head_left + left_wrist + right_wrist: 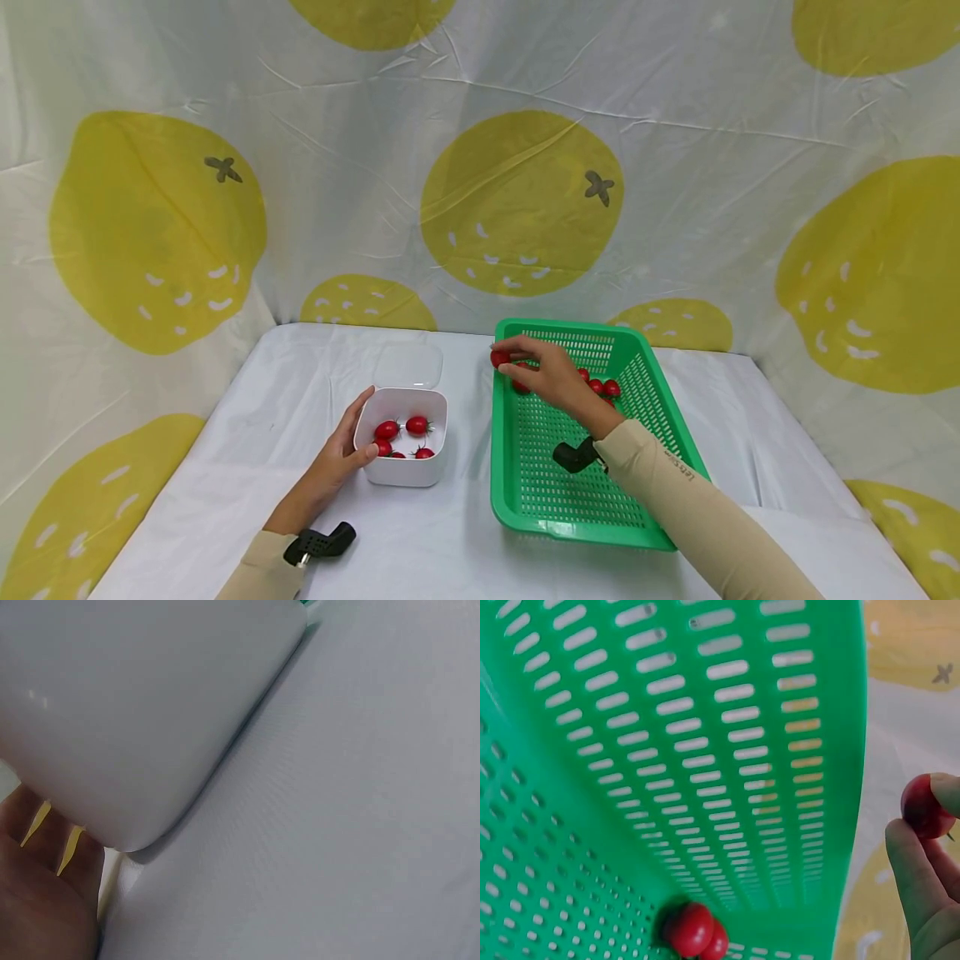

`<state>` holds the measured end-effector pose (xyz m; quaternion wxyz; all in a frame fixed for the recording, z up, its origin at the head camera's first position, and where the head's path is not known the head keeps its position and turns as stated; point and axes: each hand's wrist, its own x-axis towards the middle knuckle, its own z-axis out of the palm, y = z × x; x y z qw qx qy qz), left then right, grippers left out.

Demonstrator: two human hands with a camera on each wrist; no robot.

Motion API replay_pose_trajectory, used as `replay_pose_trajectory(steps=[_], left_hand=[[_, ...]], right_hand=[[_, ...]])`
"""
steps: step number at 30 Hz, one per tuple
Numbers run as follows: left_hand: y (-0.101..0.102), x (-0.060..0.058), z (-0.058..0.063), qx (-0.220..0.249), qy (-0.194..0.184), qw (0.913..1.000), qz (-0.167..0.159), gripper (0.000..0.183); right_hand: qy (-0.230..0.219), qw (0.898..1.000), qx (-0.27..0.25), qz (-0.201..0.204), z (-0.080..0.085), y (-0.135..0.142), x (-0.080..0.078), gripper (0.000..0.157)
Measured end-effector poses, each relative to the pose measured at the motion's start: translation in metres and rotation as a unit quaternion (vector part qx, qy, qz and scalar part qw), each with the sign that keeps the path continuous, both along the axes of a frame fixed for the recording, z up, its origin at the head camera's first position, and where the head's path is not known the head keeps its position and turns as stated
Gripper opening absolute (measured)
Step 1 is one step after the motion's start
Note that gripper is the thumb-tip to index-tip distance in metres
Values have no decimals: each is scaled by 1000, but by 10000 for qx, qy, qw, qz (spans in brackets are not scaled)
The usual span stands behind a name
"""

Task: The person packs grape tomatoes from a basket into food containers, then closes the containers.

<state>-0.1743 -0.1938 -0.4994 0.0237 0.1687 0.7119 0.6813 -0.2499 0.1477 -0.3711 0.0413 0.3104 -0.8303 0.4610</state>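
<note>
My right hand [551, 375] pinches a cherry tomato [499, 358] between thumb and fingers, above the left rim of the green basket [517, 500]. The right wrist view shows this cherry tomato [924, 808] at the fingertips, outside the basket wall. More cherry tomatoes [612, 388] lie toward the basket's far end, some partly hidden by the hand. With my left hand [341, 450] I grip the left side of a small white container [405, 474], thumb at its near left corner. Several red cherry tomatoes [417, 426] with green stems lie inside it.
Behind the white container lies a clear lid [408, 367]. The container and the basket stand side by side on a white cloth [457, 533]. A white curtain with yellow lemons [517, 208] hangs behind the table and at its sides.
</note>
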Motion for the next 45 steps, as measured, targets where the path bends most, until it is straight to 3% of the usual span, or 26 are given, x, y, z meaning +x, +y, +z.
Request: replay_pose_trajectory(steps=[3,7,13,20,29,45], left_hand=[[0,0,0,-7,8,10000,-1,79],[0,0,0,6,42,10000,-15,79],[-1,0,0,-29,57,10000,-9,79],[-1,0,1,-4,59,10000,-4,79],[-2,0,0,-15,48,10000,-49,79],[-1,-1,0,12,51,10000,-51,80]], right_hand=[[-11,10000,-24,-41,3,-8,5,40],[23,10000,-19,-31,-9,-10,-3,49],[-76,9998,-56,202,-16,-17,-6,40],[-424,9969,-285,596,-16,-33,3,31],[-852,9918,-77,952,-19,-51,12,30],[-1100,9859,-64,1256,-26,-59,12,35]])
